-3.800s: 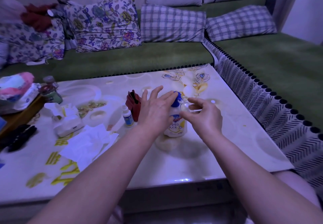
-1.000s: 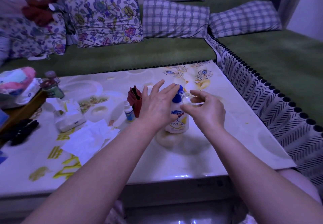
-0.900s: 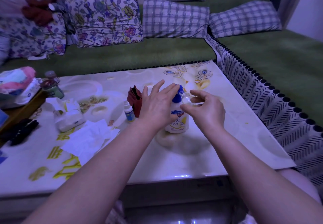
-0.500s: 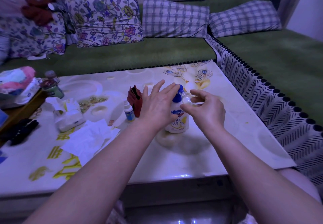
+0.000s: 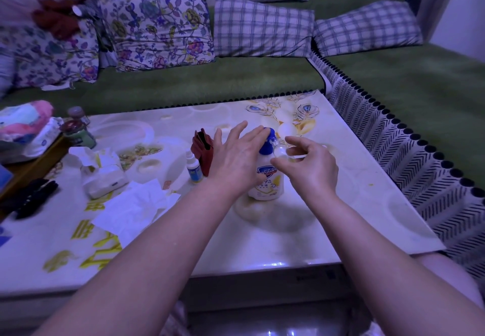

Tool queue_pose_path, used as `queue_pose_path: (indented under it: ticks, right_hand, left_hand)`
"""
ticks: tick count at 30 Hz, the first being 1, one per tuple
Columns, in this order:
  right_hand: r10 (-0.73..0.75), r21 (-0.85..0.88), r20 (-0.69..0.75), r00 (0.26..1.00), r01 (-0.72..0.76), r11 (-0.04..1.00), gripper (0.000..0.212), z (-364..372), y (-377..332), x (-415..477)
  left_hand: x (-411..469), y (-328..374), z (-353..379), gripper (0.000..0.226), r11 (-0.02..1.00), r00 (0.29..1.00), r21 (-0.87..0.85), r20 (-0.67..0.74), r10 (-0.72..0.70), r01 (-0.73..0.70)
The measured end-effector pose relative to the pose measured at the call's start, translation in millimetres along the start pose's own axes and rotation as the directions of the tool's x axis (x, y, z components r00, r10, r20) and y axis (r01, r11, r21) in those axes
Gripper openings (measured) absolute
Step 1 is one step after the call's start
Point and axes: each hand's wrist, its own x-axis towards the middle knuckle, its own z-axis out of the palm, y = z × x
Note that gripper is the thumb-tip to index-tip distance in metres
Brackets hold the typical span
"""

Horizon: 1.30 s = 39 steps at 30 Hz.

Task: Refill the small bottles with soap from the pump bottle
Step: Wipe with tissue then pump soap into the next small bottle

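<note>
A white soap pump bottle [image 5: 267, 182] with a blue pump head stands near the middle of the table. My left hand [image 5: 237, 160] lies flat on the pump head, fingers spread. My right hand [image 5: 309, 167] pinches a small clear bottle [image 5: 280, 150] and holds it tilted with its mouth at the pump's spout. Another small white bottle with a blue label [image 5: 193, 169] stands upright to the left, apart from both hands.
A red pouch [image 5: 202, 152] stands beside the small white bottle. A tissue pack [image 5: 102, 175] and loose tissues [image 5: 133, 209] lie at left, with jars [image 5: 78, 132] behind. The table's near edge [image 5: 236, 270] is close. A green sofa wraps the far and right sides.
Over the last second both hands stay at the pump bottle almost unmoved. Compared with 3.8 s ago the view has shifted slightly; the hands keep the same grip.
</note>
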Motion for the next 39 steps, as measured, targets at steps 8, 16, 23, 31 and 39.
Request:
queue_pose_path:
  ticks: [8, 16, 23, 31, 39]
  right_hand:
    - [0.004, 0.001, -0.005, 1.000, -0.004, 1.000, 0.043, 2, 5, -2]
    - [0.001, 0.007, -0.003, 1.000, -0.001, 1.000, 0.044, 3, 6, -2]
    - [-0.009, -0.003, -0.003, 1.000, 0.009, 1.000, 0.050, -1, 0, 3]
    - [-0.003, -0.007, -0.002, 1.000, 0.003, 1.000, 0.050, 0, 0, 2]
    - [-0.012, -0.010, -0.002, 1.000, 0.012, 1.000, 0.049, -1, -1, 2]
  left_hand:
    - [-3, 0, 4, 0.086, 0.999, 0.999, 0.047, -0.027, 0.020, -0.018]
    - [-3, 1, 4, 0.087, 1.000, 1.000, 0.017, -0.002, 0.020, -0.020]
    - [2, 3, -6, 0.090, 0.999, 1.000, -0.053, 0.022, -0.010, 0.011]
    - [0, 2, -7, 0.092, 0.999, 0.999, -0.045, 0.038, -0.012, 0.014]
    - [0, 2, -6, 0.095, 0.999, 0.999, -0.044, 0.038, -0.013, 0.015]
